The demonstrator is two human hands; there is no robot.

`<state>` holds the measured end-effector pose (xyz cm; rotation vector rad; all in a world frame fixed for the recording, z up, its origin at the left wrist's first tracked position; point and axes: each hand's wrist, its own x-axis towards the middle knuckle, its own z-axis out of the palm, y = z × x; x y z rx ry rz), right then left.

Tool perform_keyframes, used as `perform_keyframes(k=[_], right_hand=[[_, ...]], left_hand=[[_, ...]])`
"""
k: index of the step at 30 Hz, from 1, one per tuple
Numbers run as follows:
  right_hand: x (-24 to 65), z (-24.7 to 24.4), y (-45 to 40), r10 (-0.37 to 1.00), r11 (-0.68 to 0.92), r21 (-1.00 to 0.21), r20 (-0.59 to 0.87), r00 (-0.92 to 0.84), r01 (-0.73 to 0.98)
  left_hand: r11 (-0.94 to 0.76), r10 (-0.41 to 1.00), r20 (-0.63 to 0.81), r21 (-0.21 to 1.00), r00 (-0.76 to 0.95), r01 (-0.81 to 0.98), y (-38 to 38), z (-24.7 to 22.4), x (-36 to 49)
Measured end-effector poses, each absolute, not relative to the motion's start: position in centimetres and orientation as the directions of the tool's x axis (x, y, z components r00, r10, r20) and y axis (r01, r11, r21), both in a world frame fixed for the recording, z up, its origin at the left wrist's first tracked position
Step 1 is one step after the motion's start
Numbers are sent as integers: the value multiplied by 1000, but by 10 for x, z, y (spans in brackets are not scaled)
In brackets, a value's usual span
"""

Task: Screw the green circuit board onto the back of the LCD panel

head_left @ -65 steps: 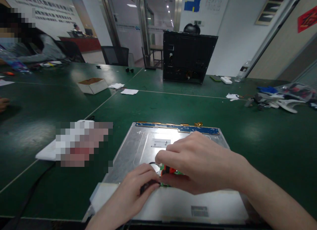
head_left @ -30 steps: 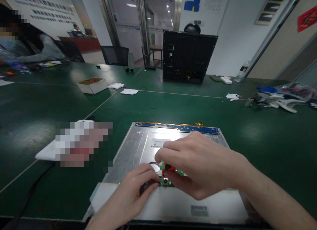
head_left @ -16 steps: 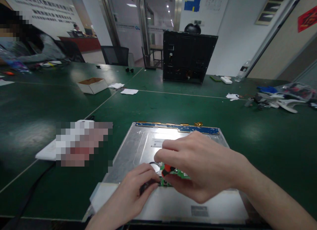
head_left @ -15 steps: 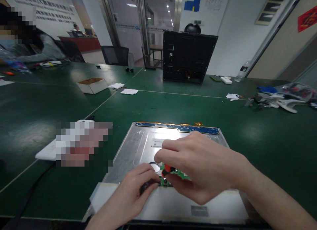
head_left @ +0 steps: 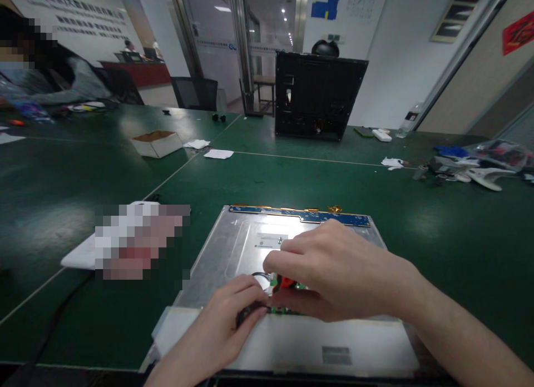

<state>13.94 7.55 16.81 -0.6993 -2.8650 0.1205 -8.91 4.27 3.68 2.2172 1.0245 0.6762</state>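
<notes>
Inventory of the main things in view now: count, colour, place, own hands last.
metal panel: 1, silver, near centre
blue strip: 1, blue, panel's far edge
circuit board: 1, green, on panel, partly hidden
small object: 1, red and black, in right hand
dark item: 1, black, in left hand
pixelated item: 1, white and pink, left of panel
open box: 1, white outside, back left
housing: 1, black, upright, far side
bottle: 1, clear, right of housing
plastic bag: 1, clear, far right
tabletop: 1, green, beneath panel
co-worker: 1, grey sleeve, far left
left hand: 1, bare, over panel
right hand: 1, bare, over panel
</notes>
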Motion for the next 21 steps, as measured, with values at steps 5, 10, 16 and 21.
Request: perform_keyframes(k=[5,10,16,21], right_hand=[[140,170,74,456,884,-183,141,-879,429],[140,171,73,455,882,-202,129,-881,426],[138,169,74,471,879,-171,150,-869,446],[138,168,75,474,880,-136,160,-866,456]], left_hand=[[-532,791,208,698,575,479,43,37,-88],[-513,796,176,703,579,493,43,39,-87],[-509,803,172,696,571,507,43,40,-87],[-528,798,204,690,567,496,43,37,-88]])
